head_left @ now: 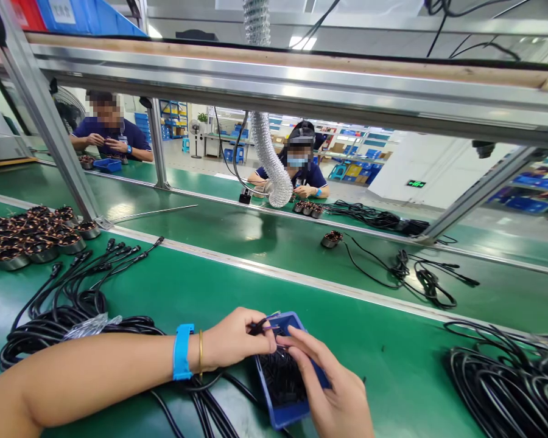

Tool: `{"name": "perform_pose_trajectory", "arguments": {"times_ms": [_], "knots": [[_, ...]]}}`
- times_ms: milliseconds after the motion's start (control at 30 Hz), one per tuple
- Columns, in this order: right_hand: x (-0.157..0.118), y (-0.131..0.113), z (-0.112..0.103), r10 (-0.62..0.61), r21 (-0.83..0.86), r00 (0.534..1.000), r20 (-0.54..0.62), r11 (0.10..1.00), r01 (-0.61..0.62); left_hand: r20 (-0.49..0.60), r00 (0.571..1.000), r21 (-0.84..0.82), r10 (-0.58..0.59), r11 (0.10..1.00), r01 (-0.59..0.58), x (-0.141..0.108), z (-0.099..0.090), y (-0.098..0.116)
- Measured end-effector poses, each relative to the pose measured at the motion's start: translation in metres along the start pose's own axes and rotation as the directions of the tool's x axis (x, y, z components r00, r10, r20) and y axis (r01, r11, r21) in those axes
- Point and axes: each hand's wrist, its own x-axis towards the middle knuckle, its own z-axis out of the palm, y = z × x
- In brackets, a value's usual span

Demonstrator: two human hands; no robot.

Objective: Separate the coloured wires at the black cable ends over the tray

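Pinched between the thumb and fingers of my left hand [244, 340] is the end of a black cable [257, 328], from which thin wires stick out to the right. My right hand [331, 380] is closed at its fingertips beside those wire ends; whatever sits in the pinch is too small to make out. Both hands hover over a blue plastic bin [292, 417] filled with small black tube-like pieces [281, 377]. The hands partly cover the bin. Black cables [210, 410] run beneath my left forearm.
Bundled black cables [73, 304] lie left, near copper-wound metal rings [31, 234]. More coiled cable [497, 377] sits at right. One wound ring [332, 239] with its cable rests beyond the metal strip. A flexible silver duct [274, 152] hangs ahead; two people sit across the bench.
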Motion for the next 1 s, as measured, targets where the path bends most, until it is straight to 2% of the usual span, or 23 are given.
{"name": "perform_pose_trajectory", "arguments": {"times_ms": [167,400,467,533,600,667,767,833,900,1000], "knots": [[-0.002,0.004,-0.003,-0.052,-0.039,0.998,0.033,0.998,0.053,-0.004,1.0,0.011,-0.003,1.0,0.003,0.0,0.001,0.0],[-0.004,0.012,0.001,-0.278,-0.194,0.948,0.152,0.932,0.305,-0.021,0.996,0.085,0.082,0.993,-0.08,-0.002,0.001,-0.001],[-0.003,0.011,0.003,-0.264,-0.176,0.951,0.162,0.94,0.291,-0.013,0.994,0.052,0.112,0.992,-0.111,-0.002,0.0,-0.001],[-0.002,0.007,0.005,-0.176,-0.141,0.974,0.14,0.97,0.196,-0.004,0.993,0.013,0.119,0.993,-0.119,-0.002,0.0,-0.002],[-0.001,0.003,0.005,-0.027,-0.096,0.997,0.075,0.995,0.034,0.002,0.995,-0.009,0.105,0.994,-0.105,-0.003,0.0,-0.002],[0.001,0.0,0.006,0.109,-0.012,0.994,0.025,0.994,-0.109,0.004,0.996,0.003,0.092,0.996,-0.092,-0.004,0.0,-0.001],[0.001,-0.004,0.009,0.245,0.161,0.964,0.102,0.952,-0.259,0.004,0.996,0.042,0.092,0.995,-0.092,-0.006,0.001,0.0],[0.0,-0.007,0.014,0.34,0.279,0.927,0.155,0.885,-0.372,0.003,0.996,0.034,0.093,0.995,-0.093,-0.007,0.001,0.001],[-0.002,-0.009,0.018,0.435,0.378,0.887,0.158,0.803,-0.461,0.004,0.995,0.009,0.096,0.995,-0.096,-0.007,0.0,0.0],[-0.002,-0.008,0.019,0.474,0.445,0.854,0.214,0.731,-0.518,0.01,0.995,-0.028,0.102,0.994,-0.102,-0.006,0.0,-0.002]]}}
